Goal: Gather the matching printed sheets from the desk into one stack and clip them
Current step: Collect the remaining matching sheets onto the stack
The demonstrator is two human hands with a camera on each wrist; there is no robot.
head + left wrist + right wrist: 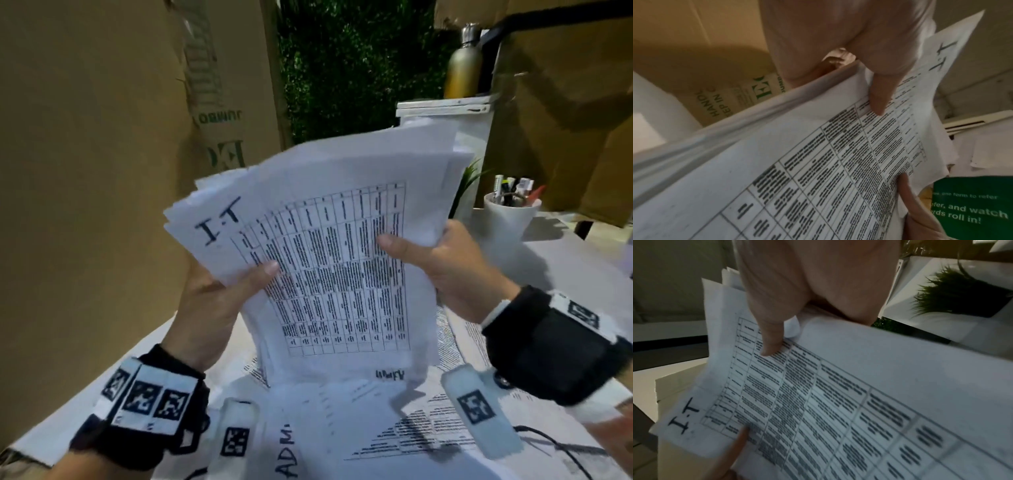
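Above the desk point(565, 260), near its front edge, both hands hold a thick bundle of printed sheets point(329, 246) upright, its lower edge resting on or just over the loose pages point(424, 428) that cover the desk top. The bundle is fanned and uneven: the top sheet carries a table and a hand-written "I.T", and corners of the sheets behind stick out at the upper left and upper right.

The left hand point(205, 308) grips the bundle's left edge, thumb point(877, 97) pressed on the front sheet and fingers curled behind. The right hand point(445, 267) grips the right edge the same way, its thumb point(770, 340) on the table print.

Because the sheets are splayed, a loosened pinch while squaring them could let inner pages slip out and mix with the pages below, one of them marked "ADM", which looks like a different set. Tapping the bundle on that paper layer may also drag a stray page along. A white cup of pens point(510, 212) stands by the desk's far right edge, within reach of a wide swing. No clip shows in any view, so one hand must let go to fetch one, leaving the bundle held from one side only.
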